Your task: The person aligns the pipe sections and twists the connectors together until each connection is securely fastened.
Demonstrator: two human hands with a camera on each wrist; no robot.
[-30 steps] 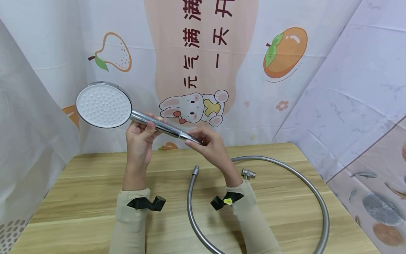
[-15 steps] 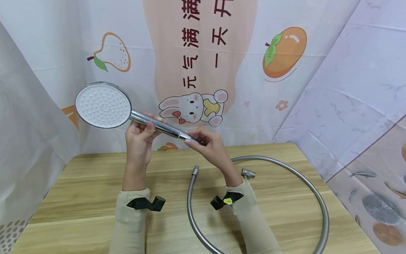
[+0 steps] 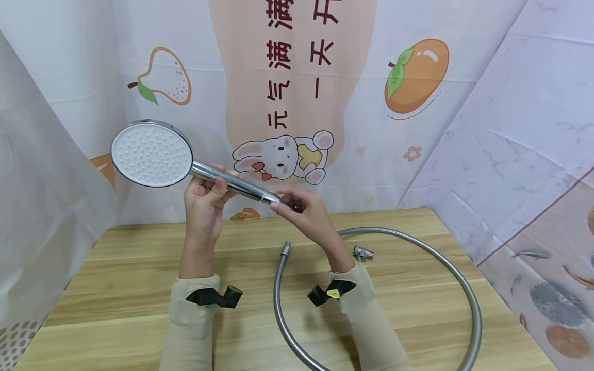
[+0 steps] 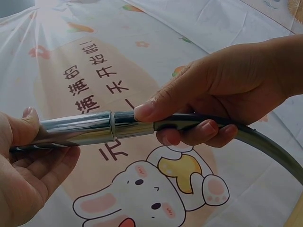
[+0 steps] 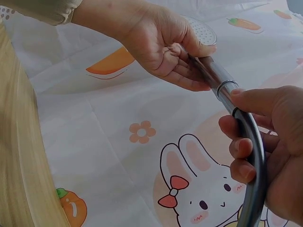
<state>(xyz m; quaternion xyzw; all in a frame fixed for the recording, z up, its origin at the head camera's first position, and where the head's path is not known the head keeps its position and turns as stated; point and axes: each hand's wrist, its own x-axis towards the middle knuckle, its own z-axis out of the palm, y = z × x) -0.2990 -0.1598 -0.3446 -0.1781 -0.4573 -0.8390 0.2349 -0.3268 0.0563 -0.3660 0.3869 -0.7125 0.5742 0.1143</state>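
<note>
— Where is the handheld shower head (image 3: 151, 153)?

— In the fingers of the left hand (image 3: 202, 211). They're clamped on its chrome handle (image 4: 78, 127). The head view shows the white spray face just past those fingers, up and to the left; the left wrist view leaves it out.

— And the right hand (image 3: 308, 208)?

— Clamped too. The left wrist view has the thumb on the chrome collar (image 4: 130, 128) against the handle's end, with the other fingers curled under the shower hose (image 5: 253, 189). From the head, that hand covers much of the joint.

— Does the right wrist view add anything?

— Yes, the hose bending away below the right fingers, plus a sliver of spray face behind the left hand.

— What does only the head view give?

— The things on the counter (image 3: 116, 319): the hose's loop, its end connector (image 3: 285, 249) below the right fingers, and a small T-shaped chrome fitting (image 3: 363, 253) beyond the right wrist, within the loop.
</note>
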